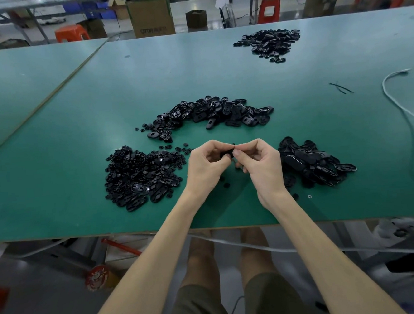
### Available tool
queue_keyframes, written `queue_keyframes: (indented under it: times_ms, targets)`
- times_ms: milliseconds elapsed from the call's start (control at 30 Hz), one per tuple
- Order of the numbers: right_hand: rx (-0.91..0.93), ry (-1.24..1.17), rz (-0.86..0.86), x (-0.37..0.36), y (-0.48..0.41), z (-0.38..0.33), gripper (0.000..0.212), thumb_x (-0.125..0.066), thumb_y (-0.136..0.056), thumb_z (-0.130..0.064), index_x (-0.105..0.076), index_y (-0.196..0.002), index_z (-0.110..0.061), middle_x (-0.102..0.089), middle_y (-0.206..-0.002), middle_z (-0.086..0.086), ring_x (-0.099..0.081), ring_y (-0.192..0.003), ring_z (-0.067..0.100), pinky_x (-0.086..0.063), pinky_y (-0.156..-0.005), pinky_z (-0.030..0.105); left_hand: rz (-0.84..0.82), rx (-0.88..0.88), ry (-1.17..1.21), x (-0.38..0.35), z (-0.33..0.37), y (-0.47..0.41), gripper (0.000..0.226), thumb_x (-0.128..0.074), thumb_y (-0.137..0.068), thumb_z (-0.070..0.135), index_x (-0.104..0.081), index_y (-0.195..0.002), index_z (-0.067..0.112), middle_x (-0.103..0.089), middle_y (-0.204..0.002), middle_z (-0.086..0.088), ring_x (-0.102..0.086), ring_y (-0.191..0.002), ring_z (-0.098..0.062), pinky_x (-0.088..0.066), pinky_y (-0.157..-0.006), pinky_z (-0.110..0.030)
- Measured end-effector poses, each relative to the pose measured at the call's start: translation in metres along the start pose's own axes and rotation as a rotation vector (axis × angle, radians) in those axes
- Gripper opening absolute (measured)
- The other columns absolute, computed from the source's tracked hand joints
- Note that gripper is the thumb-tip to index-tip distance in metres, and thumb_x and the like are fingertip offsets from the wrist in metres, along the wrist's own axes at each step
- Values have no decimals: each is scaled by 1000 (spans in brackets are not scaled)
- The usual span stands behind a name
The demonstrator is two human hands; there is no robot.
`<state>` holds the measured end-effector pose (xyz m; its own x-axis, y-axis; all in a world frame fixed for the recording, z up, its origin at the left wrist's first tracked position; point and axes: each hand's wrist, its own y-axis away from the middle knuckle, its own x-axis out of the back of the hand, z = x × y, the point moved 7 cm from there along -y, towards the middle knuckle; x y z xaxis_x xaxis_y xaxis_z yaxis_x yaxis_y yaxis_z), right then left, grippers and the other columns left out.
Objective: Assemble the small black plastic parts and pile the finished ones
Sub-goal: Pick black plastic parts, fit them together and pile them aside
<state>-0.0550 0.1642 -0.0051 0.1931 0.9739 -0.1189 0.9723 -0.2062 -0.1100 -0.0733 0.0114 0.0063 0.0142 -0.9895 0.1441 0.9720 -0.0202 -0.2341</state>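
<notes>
Two hands, left hand (205, 168) and right hand (261, 167), pinch one black plastic part (226, 153) between curled fingers (249, 145), its long axis running hand to hand.

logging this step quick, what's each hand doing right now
Left hand: fingers curled, pinching a small black plastic part.
Right hand: fingers curled, pinching the same part from the other side.

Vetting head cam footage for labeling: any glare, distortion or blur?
Head view: wide-angle stretch toward the corners; pale sheen on the table at far left; the black part pinched between left hand and right hand shows little detail; far pile looks soft.
</notes>
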Motion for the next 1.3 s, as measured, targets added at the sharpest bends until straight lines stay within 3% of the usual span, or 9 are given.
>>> queue_keyframes:
  times_ms: [233, 333, 500, 700, 1133, 1300]
  targets:
    - [-1, 25, -4, 0, 0, -1, 12, -75, -91, -2, -69, -87, -12, -71, -72, -2, -63, -63, 10, -48, -58, 22, 1, 22, 17, 0, -2, 1, 24, -68, -86, -8, -77, -93, 13, -79, -93, -7, -73, -90, -33, -60, -88, -47]
    - [0, 29, -4, -1, 0, -1, 12, -75, -91, -2, -70, -87, -11, -71, -71, -3, -63, -63, 10, -49, -58, 22, -2, 26, 25, 0, -2, 1, 28, -68, -86, -8, -77, -91, 17, -79, -93, -6, -73, -91, -34, -59, -90, -50]
    - [-5, 37, -9, -2, 1, -1, 10, -75, -92, -1, -69, -88, -9, -70, -71, -3, -62, -63, 11, -48, -58, 23, -4, 36, 43, 1, -3, 1, 30, -69, -86, -8, -78, -90, 20, -79, -93, -3, -75, -91, -27, -61, -91, -43]
    - [-11, -33, 44, 2, 1, -2, 8, -73, -93, 0, -69, -92, -6, -70, -73, -1, -64, -65, 12, -49, -58, 22, -51, 25, 130, 1, 1, 2, 17, -78, -87, 0, -79, -102, 9, -80, -97, -2, -75, -92, -14, -55, -84, -21]
    - [-29, 8, 48, 1, 0, 1, 10, -70, -95, 0, -70, -98, -10, -72, -81, 1, -66, -68, 11, -52, -60, 22, -21, -16, -4, -1, 6, 1, 17, -73, -89, -5, -77, -101, 6, -79, -97, -6, -74, -91, -16, -57, -87, -26]
    - [-42, 6, 59, 0, 1, 1, 14, -65, -99, -3, -68, -107, -14, -74, -93, 2, -69, -73, 9, -54, -64, 24, 51, -96, -120, -5, 31, -5, 18, -74, -89, 0, -77, -102, 12, -78, -93, 5, -73, -86, -9, -56, -81, -22]
